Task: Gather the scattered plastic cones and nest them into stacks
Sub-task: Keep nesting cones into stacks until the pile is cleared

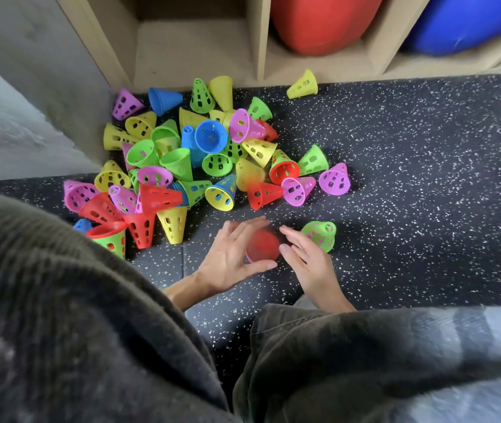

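Now both hands, left hand (230, 257) & right hand (310, 257), flank blurred red cone (263, 244).

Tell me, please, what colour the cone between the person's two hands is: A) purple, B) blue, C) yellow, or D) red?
D: the blurred cone framed by the left hand and the right hand is plainly red, just in front of the mixed pile on the speckled floor.

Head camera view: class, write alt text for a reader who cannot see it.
A person's left hand and right hand flank a blurred red cone on speckled dark flooring. A green cone stands beside the right hand, and a heap of coloured cones lies beyond, against wooden shelving.
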